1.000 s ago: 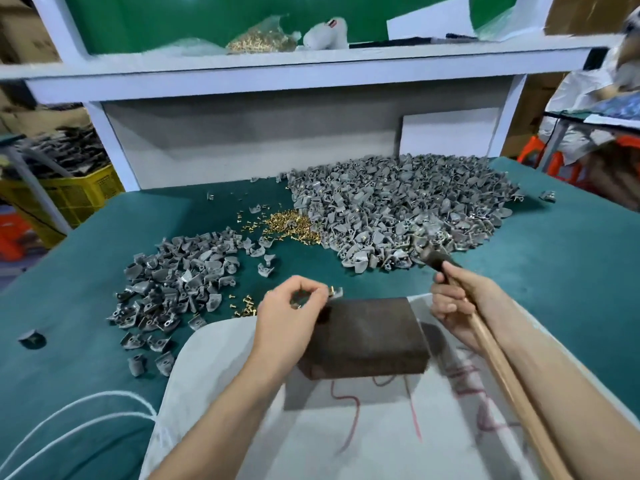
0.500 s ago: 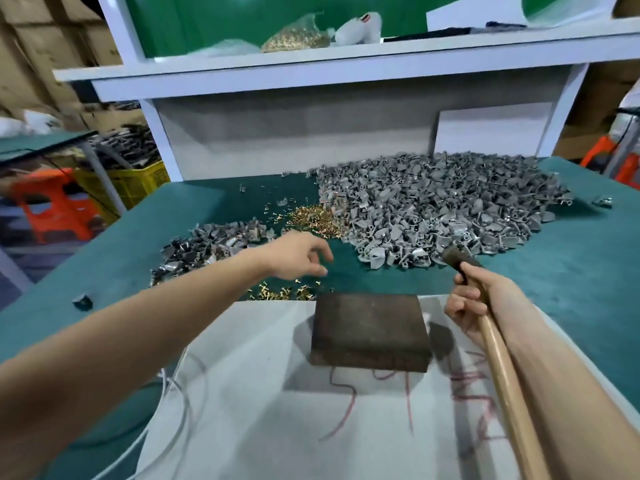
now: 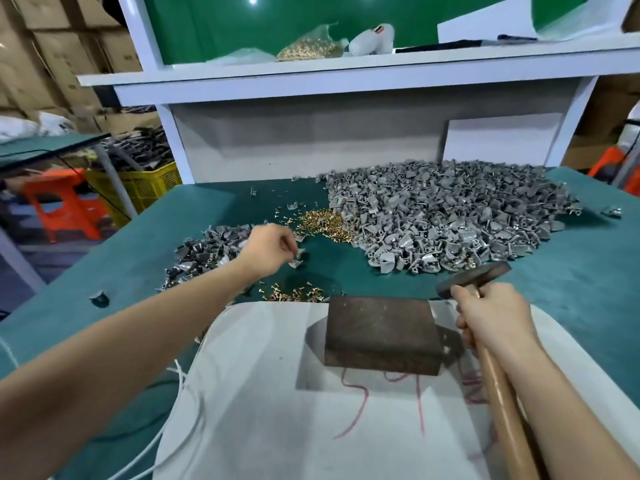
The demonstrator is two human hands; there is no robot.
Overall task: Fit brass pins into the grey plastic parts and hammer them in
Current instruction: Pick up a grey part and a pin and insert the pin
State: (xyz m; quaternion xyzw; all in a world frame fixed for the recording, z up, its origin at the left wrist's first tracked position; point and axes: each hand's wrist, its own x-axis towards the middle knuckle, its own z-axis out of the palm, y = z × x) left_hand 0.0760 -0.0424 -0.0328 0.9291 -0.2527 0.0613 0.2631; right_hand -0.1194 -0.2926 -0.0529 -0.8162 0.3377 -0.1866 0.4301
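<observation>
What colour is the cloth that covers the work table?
The table cloth is teal green; the head view shows it.

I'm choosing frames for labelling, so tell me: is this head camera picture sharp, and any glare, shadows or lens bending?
Head view: mostly sharp, the left hand slightly soft; wide-angle bending tilts the white shelf post; two bright glints on the green back panel; the dark brown rectangular block shadows the white cloth to its left.

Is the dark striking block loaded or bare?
Bare: the block's top shows only scuffed dark surface, nothing resting on it.
</observation>
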